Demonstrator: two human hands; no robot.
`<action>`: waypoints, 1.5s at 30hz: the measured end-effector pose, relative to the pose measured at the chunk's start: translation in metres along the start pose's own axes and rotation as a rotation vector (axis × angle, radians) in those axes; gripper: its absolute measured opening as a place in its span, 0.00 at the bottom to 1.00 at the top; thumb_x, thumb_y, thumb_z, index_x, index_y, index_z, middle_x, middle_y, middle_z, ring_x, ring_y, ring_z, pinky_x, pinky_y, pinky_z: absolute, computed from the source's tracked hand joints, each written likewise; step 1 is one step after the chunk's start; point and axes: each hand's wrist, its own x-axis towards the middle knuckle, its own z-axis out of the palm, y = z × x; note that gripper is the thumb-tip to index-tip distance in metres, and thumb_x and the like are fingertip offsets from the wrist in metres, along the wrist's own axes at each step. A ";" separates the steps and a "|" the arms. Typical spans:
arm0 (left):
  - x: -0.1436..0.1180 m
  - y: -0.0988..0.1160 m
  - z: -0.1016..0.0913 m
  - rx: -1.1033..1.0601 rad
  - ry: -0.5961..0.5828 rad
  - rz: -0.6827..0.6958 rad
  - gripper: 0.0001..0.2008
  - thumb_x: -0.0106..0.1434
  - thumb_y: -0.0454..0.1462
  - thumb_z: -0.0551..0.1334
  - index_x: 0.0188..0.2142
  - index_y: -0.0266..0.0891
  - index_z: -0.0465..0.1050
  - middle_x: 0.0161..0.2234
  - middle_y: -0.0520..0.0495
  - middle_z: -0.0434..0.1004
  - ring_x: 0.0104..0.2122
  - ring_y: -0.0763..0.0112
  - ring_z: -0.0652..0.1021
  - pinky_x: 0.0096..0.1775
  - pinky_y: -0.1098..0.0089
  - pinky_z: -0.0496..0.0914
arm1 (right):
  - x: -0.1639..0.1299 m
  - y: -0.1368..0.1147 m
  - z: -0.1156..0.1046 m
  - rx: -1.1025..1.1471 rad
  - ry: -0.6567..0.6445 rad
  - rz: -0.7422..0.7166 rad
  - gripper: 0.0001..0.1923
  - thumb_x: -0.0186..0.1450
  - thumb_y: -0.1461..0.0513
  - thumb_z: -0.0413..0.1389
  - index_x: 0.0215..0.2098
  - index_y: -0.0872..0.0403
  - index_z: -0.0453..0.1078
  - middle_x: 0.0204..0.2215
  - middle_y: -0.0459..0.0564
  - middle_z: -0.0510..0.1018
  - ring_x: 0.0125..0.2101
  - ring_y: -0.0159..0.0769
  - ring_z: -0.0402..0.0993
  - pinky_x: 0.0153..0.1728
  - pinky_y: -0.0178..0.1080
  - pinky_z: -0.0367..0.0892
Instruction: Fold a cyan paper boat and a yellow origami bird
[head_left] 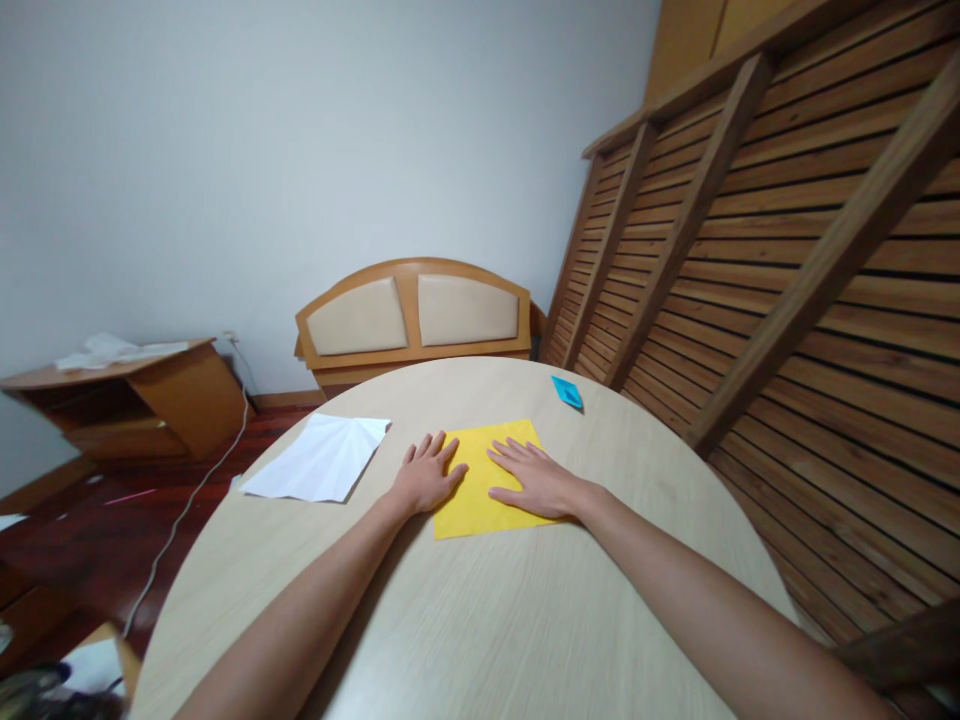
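A yellow square sheet of paper [480, 480] lies flat on the round light-wood table [480, 620]. My left hand [427, 475] rests palm down at the sheet's left edge, fingers spread and partly on the paper. Flat on the sheet's right half lies my right hand [536, 480], its fingers pointing left. Neither hand grips anything.
A creased white sheet [319, 458] lies on the table to the left. A small blue folded paper [567, 391] sits near the far edge. Slatted wooden panels [787, 270] lean along the right. A wooden headboard [412, 315] and a low cabinet [127, 400] stand behind.
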 end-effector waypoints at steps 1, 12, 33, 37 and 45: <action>0.001 -0.001 -0.001 0.006 0.033 -0.031 0.31 0.69 0.54 0.48 0.66 0.42 0.56 0.69 0.39 0.49 0.68 0.47 0.52 0.63 0.44 0.49 | 0.000 0.001 0.000 -0.002 0.003 0.007 0.44 0.65 0.36 0.44 0.70 0.51 0.50 0.70 0.53 0.48 0.69 0.51 0.40 0.67 0.54 0.38; -0.004 0.012 -0.004 -0.093 -0.033 0.365 0.28 0.70 0.51 0.51 0.66 0.44 0.59 0.68 0.44 0.53 0.67 0.58 0.56 0.65 0.54 0.51 | 0.000 0.002 -0.006 -0.038 0.006 0.058 0.45 0.66 0.35 0.41 0.71 0.53 0.49 0.70 0.54 0.47 0.69 0.50 0.39 0.67 0.54 0.39; -0.003 0.007 -0.013 -0.119 0.140 0.333 0.19 0.70 0.48 0.53 0.53 0.45 0.74 0.57 0.46 0.74 0.57 0.63 0.73 0.63 0.59 0.58 | -0.016 0.018 -0.025 -0.016 -0.074 -0.006 0.48 0.59 0.34 0.52 0.70 0.47 0.52 0.70 0.54 0.49 0.69 0.53 0.41 0.67 0.56 0.36; -0.008 0.011 -0.016 -0.157 0.105 0.428 0.23 0.69 0.50 0.53 0.56 0.42 0.72 0.57 0.45 0.74 0.57 0.61 0.72 0.61 0.61 0.62 | -0.016 0.022 -0.026 -0.007 -0.064 0.019 0.49 0.59 0.33 0.51 0.70 0.48 0.52 0.70 0.56 0.49 0.69 0.53 0.41 0.67 0.56 0.36; -0.009 0.008 -0.011 -0.089 0.059 0.496 0.34 0.60 0.57 0.61 0.59 0.39 0.69 0.63 0.39 0.65 0.63 0.49 0.65 0.62 0.51 0.60 | -0.016 0.030 -0.028 0.016 -0.056 0.041 0.48 0.59 0.34 0.52 0.69 0.49 0.53 0.70 0.55 0.51 0.69 0.54 0.43 0.67 0.56 0.35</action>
